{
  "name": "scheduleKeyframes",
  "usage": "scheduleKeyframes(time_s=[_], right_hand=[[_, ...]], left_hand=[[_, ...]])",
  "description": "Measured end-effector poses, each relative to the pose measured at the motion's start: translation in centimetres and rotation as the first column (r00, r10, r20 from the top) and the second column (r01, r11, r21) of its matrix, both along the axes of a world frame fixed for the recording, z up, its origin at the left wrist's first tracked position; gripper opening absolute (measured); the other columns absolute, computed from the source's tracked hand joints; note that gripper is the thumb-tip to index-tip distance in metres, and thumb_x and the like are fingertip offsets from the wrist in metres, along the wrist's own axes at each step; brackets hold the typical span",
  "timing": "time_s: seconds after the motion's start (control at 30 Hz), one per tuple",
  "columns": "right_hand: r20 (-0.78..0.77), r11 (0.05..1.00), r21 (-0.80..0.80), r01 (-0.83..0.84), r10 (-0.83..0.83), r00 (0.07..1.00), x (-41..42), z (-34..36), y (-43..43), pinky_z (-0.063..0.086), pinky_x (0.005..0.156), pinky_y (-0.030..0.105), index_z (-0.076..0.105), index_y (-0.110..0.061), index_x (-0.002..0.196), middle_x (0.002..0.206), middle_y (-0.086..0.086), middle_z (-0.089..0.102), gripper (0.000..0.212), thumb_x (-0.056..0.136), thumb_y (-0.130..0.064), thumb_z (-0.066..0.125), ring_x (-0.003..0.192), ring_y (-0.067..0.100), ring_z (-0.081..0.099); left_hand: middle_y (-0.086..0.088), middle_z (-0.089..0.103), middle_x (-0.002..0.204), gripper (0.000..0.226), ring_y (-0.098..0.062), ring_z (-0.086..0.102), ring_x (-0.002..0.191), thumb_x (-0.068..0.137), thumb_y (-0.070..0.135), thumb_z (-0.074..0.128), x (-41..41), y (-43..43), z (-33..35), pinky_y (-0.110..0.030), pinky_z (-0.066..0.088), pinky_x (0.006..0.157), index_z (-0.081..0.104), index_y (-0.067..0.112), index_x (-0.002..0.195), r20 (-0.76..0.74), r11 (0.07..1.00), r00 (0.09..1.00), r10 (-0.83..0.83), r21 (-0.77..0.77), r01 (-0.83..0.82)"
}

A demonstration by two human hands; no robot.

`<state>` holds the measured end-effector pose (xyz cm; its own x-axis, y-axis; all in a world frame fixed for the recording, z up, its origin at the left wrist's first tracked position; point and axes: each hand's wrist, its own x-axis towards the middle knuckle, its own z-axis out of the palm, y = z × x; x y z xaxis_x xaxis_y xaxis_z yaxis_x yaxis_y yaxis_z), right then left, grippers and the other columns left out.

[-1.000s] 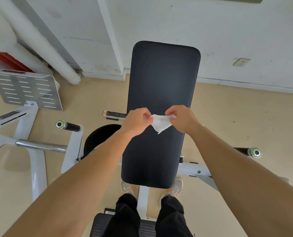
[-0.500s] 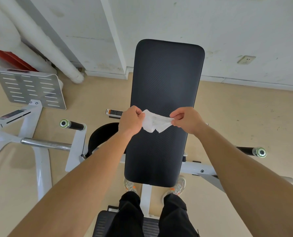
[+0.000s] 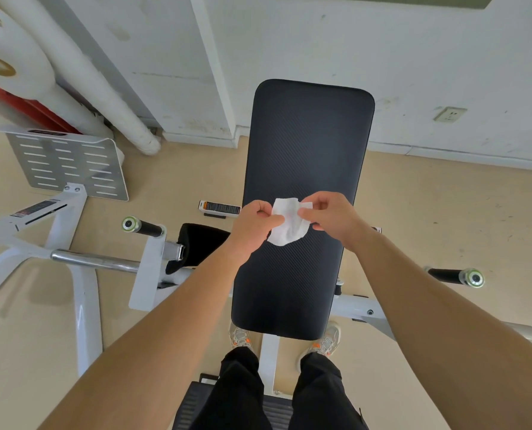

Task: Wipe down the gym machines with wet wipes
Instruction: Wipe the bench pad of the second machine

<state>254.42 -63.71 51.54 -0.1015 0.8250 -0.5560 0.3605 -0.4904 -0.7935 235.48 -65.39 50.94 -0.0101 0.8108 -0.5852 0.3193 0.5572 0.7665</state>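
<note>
— Wet wipe, where?
— Over the black pad, crumpled. Left hand and right hand both pinch it, fingers curled on its upper part.
— Axis?
— Long axis runs toward the wall, same as the pad's; free end hangs toward the person. Touching the pad? Can't tell.
— Text?
— Orange-black sticker beside the pad, unreadable.
</note>
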Motion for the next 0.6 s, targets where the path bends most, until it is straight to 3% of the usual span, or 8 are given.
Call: scheduleKeyframes(time_s=[0.1, 0.2, 0.33, 0.4, 0.47, 0.6], right_hand=[[-0.033, 1.000, -0.004, 0.007, -0.007, 0.999, -0.6, 0.7, 0.3, 0.060, 0.088, 0.043, 0.070, -0.019, 0.097, 0.096, 0.004, 0.068, 0.013, 0.090, -0.009, 0.070, 0.098, 0.026, 0.067], [-0.011, 0.999, 0.044, -0.010, 0.010, 1.000, -1.0, 0.8, 0.5, 0.060, 0.087, 0.041, 0.072, -0.023, 0.100, 0.097, 0.000, 0.068, 0.012, 0.090, -0.017, 0.073, 0.098, 0.023, 0.067], [0.051, 0.994, 0.095, -0.060, 0.056, 0.997, -1.2, 0.8, 0.5, 0.060, 0.085, 0.039, 0.075, -0.019, 0.102, 0.099, 0.000, 0.070, 0.015, 0.092, -0.031, 0.071, 0.097, 0.022, 0.066], [0.079, 0.994, 0.099, -0.047, 0.039, 0.996, -1.2, 0.9, 0.5, 0.059, 0.082, 0.038, 0.074, -0.018, 0.098, 0.095, 0.001, 0.069, 0.013, 0.093, -0.029, 0.070, 0.094, 0.022, 0.065], [0.095, 0.995, 0.097, -0.027, 0.018, 0.995, -1.0, 1.0, 0.5, 0.056, 0.081, 0.037, 0.073, -0.016, 0.095, 0.093, 0.001, 0.069, 0.012, 0.093, -0.027, 0.070, 0.089, 0.019, 0.064], [0.129, 0.994, 0.103, -0.038, 0.024, 0.991, -0.7, 1.0, 0.7, 0.052, 0.074, 0.031, 0.071, -0.020, 0.091, 0.086, -0.004, 0.066, 0.006, 0.093, -0.023, 0.066, 0.080, 0.013, 0.060]], left_hand=[[-0.005, 0.065, 0.093, 0.013, -0.019, 0.060, 0.080, 0.090, 0.013, 0.067, 0.0, 0.1, 0.9, -0.031, 0.048, 0.068, 0.062, 0.009, 0.101, 0.088, 1.000, 0.996, 0.015, -0.015, -0.014], [0.001, 0.067, 0.093, 0.010, -0.016, 0.063, 0.082, 0.093, 0.013, 0.065, 0.0, 0.3, 1.7, -0.025, 0.050, 0.065, 0.065, 0.022, 0.097, 0.145, 1.000, 0.989, 0.018, -0.002, -0.018], [-0.001, 0.069, 0.100, 0.010, -0.019, 0.067, 0.095, 0.095, 0.020, 0.064, 0.3, 0.2, 2.2, -0.032, 0.058, 0.082, 0.066, 0.029, 0.097, 0.182, 0.999, 0.983, 0.033, -0.019, -0.030], [-0.008, 0.070, 0.105, 0.007, -0.022, 0.069, 0.096, 0.098, 0.021, 0.059, 0.3, 0.2, 2.5, -0.033, 0.058, 0.085, 0.066, 0.023, 0.101, 0.251, 0.988, 0.958, 0.136, -0.109, -0.112], [-0.014, 0.073, 0.106, 0.019, -0.027, 0.072, 0.094, 0.101, 0.020, 0.052, 0.2, 0.2, 2.7, -0.032, 0.060, 0.082, 0.069, 0.012, 0.105, 0.337, 0.967, 0.913, 0.230, -0.184, -0.176], [-0.012, 0.074, 0.105, 0.021, -0.023, 0.074, 0.094, 0.099, 0.007, 0.055, -0.2, 0.0, 2.6, -0.031, 0.060, 0.084, 0.073, 0.007, 0.109, 0.348, 0.986, 0.924, 0.160, -0.105, -0.131]])
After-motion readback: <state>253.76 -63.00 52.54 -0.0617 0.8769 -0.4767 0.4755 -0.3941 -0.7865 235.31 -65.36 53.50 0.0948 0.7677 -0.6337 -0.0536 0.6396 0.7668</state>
